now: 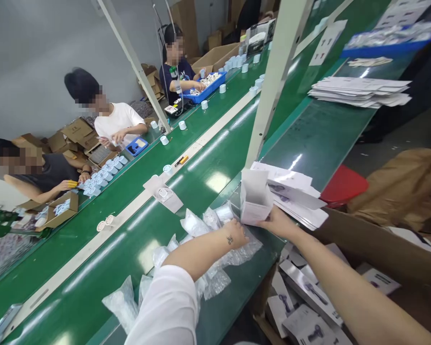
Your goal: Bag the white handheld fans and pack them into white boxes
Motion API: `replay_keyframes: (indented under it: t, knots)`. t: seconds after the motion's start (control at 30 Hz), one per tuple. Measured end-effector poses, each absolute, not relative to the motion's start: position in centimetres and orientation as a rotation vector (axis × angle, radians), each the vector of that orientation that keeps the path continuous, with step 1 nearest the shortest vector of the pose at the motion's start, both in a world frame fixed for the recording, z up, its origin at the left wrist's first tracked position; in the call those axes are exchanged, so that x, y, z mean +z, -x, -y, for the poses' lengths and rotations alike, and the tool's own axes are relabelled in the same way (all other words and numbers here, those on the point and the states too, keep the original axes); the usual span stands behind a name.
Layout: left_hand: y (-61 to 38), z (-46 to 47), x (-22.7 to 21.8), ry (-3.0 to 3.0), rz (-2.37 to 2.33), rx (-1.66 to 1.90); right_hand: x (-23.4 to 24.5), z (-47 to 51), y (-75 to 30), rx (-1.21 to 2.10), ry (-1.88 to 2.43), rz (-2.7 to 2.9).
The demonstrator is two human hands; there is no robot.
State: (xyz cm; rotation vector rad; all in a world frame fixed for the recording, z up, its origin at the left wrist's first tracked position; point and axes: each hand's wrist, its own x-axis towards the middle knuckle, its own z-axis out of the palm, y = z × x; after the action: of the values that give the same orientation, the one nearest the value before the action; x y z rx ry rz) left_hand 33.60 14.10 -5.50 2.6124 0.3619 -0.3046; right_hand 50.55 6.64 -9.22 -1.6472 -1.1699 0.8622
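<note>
**Left hand**: you rest it on the heap of bubble-wrap pouches, just beside the lower corner of the carton. Your fingers curl downward; you cannot tell from this view whether they close on a pouch.

**Right hand**: you grip the open white carton at its lower edge, with your arm reaching in from the right.

**Carton position:** it stands upright with its top open, held in your right hand over the edge of the green conveyor belt.

**Beside the carton:** a loose fan of flat white cartons touches it and sits just behind your right hand.

**Under your left arm:** clear plastic bags and the pouches lie spread across the belt.

**Lower right:** a brown cardboard box holds printed flat cartons.

**Far right:** a stack of flat cartons lies on the next belt, beyond it a blue tray.

**Across the belt:** three seated co-workers handle small white parts, and round white cups stand along the belt.
</note>
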Motion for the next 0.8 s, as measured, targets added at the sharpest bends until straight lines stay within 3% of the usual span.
replay_keyframes:
  t: [0.1, 0.27, 0.5, 0.7, 0.8]
  knots:
    - [-34.0, -13.8, -7.9, -2.549, -0.366, -0.345, -7.5, -5.7, -49.9, 0.832, 1.692, 1.161]
    - [-34.0, -14.3, -7.9, -2.46, -0.365, -0.31, -2.7, -6.6, -49.9, 0.586, 1.694, 1.259]
    - [-35.3, -13.6, -6.3, -2.468, -0.453, -0.333, -3.5, -8.7, -50.8, 0.548, 2.037, 1.071]
    - [-32.1, -16.0, 0.3, -2.692, -0.142, -0.326, -3.1, -8.4, -51.0, 0.58, 2.079, 1.099]
    - [-29.0, -15.9, 5.4, -2.713, -0.284, 0.019, -2.8, -8.6, -50.8, 0.625, 2.051, 1.105]
